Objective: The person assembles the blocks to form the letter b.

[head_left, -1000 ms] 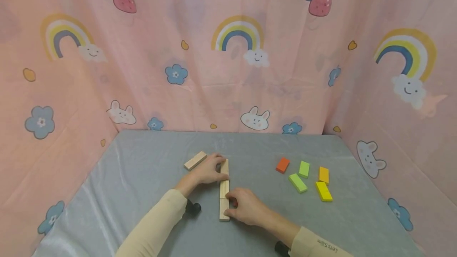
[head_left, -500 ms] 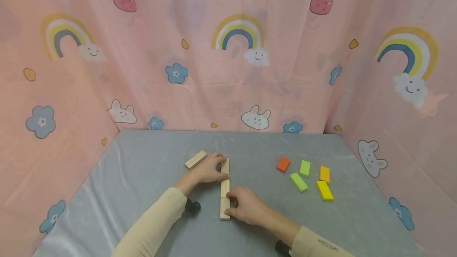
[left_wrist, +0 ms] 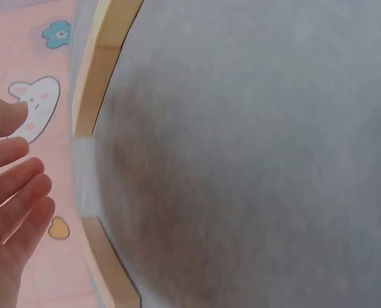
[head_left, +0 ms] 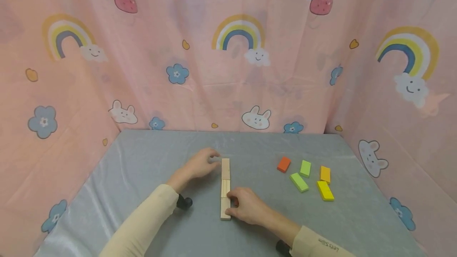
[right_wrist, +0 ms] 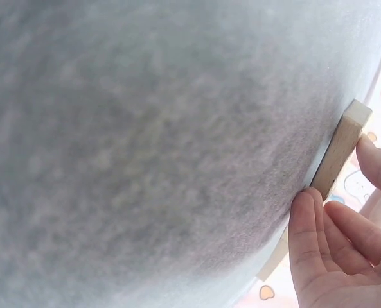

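Three plain wooden blocks lie end to end in a straight row: the far block [head_left: 225, 168], the middle block [head_left: 225, 188] and the near block [head_left: 224, 208]. My right hand [head_left: 248, 207] holds the near block, thumb and fingertips on it. A small reddish patch shows under that hand; what it is I cannot tell. My left hand [head_left: 200, 164] is left of the far block, apart from the row, fingers loosely spread. Beneath it, hidden in the head view, a separate wooden block [left_wrist: 110, 263] shows in the left wrist view.
On the right of the grey cloth-covered table [head_left: 257, 150] lie an orange-red block [head_left: 283, 164], two green blocks [head_left: 299, 182], an orange block [head_left: 325, 174] and a yellow block [head_left: 325, 190]. A pink patterned curtain [head_left: 200, 102] encloses the back and sides.
My left hand has let go of the far end of the row and moved left, covering the separate wooden block in the head view. The right hand stays on the near block.
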Demonstrator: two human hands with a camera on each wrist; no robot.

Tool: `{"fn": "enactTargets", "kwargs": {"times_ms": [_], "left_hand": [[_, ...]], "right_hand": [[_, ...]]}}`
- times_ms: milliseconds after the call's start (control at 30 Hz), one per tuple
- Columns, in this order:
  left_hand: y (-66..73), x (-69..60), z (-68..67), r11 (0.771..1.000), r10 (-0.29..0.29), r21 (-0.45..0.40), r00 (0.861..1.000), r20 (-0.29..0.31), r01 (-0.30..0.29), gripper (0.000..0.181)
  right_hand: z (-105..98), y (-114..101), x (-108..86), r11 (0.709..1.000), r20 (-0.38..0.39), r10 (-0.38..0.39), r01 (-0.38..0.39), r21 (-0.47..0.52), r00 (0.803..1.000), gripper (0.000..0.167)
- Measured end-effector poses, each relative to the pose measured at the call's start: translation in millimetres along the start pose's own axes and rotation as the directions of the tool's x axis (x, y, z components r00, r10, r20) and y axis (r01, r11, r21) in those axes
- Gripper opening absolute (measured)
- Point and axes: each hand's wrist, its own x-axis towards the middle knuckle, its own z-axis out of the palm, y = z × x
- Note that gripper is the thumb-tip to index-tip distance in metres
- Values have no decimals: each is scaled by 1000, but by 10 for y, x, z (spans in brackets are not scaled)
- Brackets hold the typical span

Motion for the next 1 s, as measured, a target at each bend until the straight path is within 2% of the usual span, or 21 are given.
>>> {"fn": "enactTargets", "kwargs": {"times_ms": [233,533,867,1000], "left_hand": [[-121,-19,-122,1000,2,-16,996,-84,-4,32],[-336,-49,-160,998,-54,13,988,-143,57,30],[-494,-146,-166,989,-146,7,982,-118,148,38],[-530,-170,-168,990,-139,-12,983,-121,138,37]], "right_hand": [[3,-15,-5,1000,-15,-7,7,-5,1000,41],[4,-3,1,1000,-12,1,-1,1,1000,41],[12,-4,-4,1000,-13,-2,2,2,1000,41],[12,-12,-9,1000,-11,9,-9,-3,1000,41]]}}
